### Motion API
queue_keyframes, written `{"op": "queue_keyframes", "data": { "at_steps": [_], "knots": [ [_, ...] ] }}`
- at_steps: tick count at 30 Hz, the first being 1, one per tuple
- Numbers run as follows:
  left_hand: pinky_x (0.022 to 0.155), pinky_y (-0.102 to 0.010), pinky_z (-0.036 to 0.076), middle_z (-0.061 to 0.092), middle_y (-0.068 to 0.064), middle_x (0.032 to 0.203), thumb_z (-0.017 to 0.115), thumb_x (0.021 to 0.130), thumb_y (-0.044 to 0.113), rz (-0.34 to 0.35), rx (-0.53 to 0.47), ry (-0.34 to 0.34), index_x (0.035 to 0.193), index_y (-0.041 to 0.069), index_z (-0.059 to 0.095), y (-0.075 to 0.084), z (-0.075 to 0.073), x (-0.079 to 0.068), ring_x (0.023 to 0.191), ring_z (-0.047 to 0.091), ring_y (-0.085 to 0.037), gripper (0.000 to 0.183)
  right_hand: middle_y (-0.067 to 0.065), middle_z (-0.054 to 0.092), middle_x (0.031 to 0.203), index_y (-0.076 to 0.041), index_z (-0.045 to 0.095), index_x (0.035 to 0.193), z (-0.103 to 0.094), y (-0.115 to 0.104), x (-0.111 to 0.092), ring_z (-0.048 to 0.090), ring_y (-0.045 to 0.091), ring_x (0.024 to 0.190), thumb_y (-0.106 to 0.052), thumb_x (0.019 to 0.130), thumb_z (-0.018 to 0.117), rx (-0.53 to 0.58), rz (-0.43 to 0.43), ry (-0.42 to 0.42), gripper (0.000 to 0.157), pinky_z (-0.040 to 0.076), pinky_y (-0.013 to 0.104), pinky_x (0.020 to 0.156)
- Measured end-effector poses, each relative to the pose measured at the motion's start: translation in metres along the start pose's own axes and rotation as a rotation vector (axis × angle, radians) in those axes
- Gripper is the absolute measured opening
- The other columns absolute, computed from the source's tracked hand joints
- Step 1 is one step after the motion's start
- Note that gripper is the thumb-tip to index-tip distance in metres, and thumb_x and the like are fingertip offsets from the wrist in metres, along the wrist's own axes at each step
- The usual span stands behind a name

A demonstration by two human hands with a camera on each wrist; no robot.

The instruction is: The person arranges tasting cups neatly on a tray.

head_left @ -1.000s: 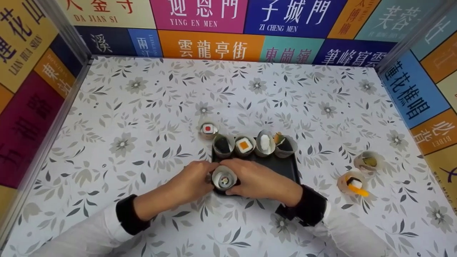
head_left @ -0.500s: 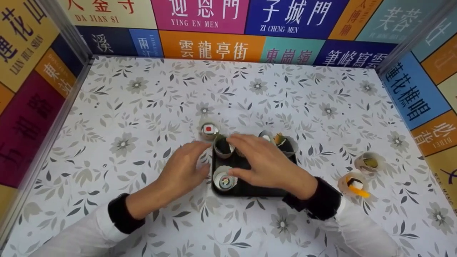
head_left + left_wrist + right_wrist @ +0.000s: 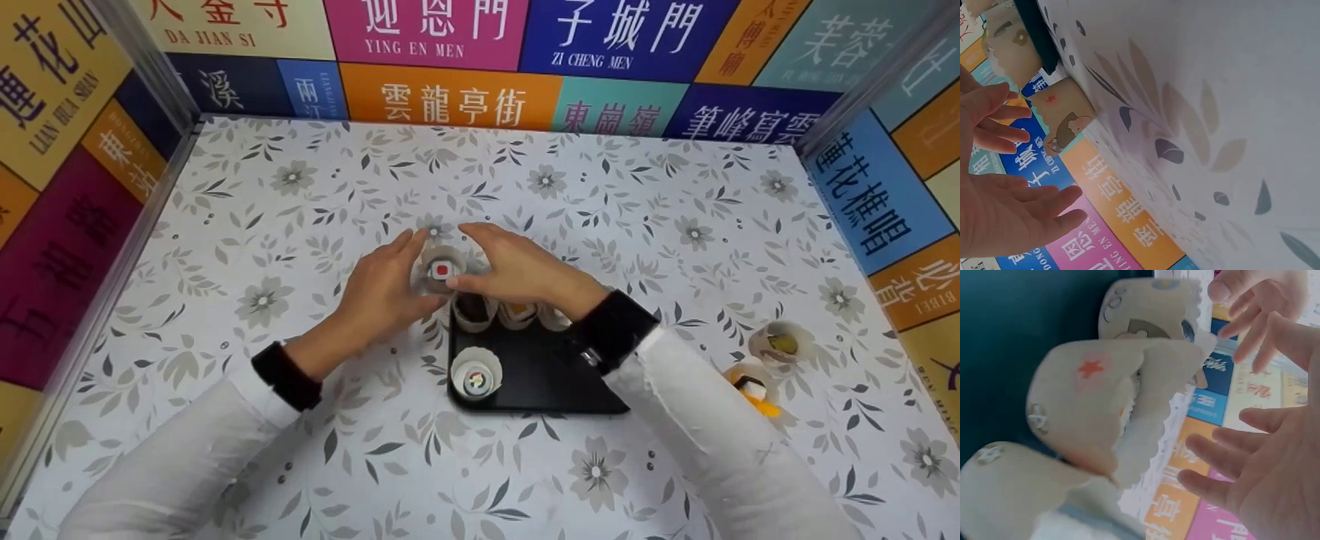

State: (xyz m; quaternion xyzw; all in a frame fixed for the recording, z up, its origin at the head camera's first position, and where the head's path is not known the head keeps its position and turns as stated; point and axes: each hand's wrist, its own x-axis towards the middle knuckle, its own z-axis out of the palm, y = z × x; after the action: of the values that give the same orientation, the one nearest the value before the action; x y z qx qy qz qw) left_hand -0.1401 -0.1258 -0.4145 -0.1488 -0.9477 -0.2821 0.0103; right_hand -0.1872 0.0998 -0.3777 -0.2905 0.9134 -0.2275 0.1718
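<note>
A small paper cup point(image 3: 448, 255) holds a white sushi piece with a red centre point(image 3: 442, 271), just beyond the far left corner of a black tray point(image 3: 555, 375). My left hand point(image 3: 379, 281) is to the left of this cup, fingers spread. On its other side is my right hand point(image 3: 529, 270), thumb overlapping the rim in the head view, fingers extended. Both wrist views show loosely extended fingers with nothing gripped. In the tray's near left corner stands another paper cup point(image 3: 459, 364) with a round sushi roll point(image 3: 477, 380).
Several filled paper cups line the tray's far edge, including one with a dark piece point(image 3: 472, 311); my right wrist hides some. Right of the tray stand a cup with a greenish piece point(image 3: 780, 343) and one with orange-topped sushi point(image 3: 752, 388), partly behind my sleeve. Printed panels point(image 3: 465, 97) enclose the table.
Both hands have let go of the round-roll cup, which stays in the tray's near left corner. They have moved away from me to either side of the red-centred sushi's cup.
</note>
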Motion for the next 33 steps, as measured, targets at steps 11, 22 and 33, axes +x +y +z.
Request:
{"op": "queue_keyframes", "data": {
  "at_steps": [11,22,33],
  "knots": [
    [0.088,-0.051,0.052,0.072,-0.015,0.113,0.086,0.082,0.024,-0.180,-0.111,-0.162,0.139,0.007,0.062,-0.013,0.007,0.031,0.102,0.068,-0.034,0.065,0.017,0.060,0.144,-0.001,0.043,0.156,0.010,0.003,0.040,0.057,0.030,0.131,-0.044,0.098,0.068,0.062,0.062,-0.105,0.077,0.044,0.044,0.109],
    [0.081,-0.047,0.052,0.073,-0.011,0.105,0.086,0.082,0.022,-0.190,-0.154,-0.096,0.120,0.007,0.070,-0.010,0.011,0.036,0.091,0.065,-0.028,0.044,0.011,0.069,0.118,-0.003,0.061,0.133,0.017,0.002,0.046,0.062,0.027,0.107,-0.018,0.084,0.080,0.151,0.013,-0.015,0.055,0.048,0.041,0.098],
    [0.077,-0.040,0.051,0.071,-0.010,0.098,0.082,0.087,0.014,-0.026,-0.244,0.010,0.121,0.004,0.071,0.009,-0.010,0.024,0.091,0.065,-0.028,0.037,0.015,0.061,0.143,-0.001,0.053,0.149,-0.009,-0.010,0.019,0.058,0.028,0.130,-0.016,0.089,0.079,0.113,-0.039,0.060,0.067,0.044,0.040,0.110]
  ]
}}
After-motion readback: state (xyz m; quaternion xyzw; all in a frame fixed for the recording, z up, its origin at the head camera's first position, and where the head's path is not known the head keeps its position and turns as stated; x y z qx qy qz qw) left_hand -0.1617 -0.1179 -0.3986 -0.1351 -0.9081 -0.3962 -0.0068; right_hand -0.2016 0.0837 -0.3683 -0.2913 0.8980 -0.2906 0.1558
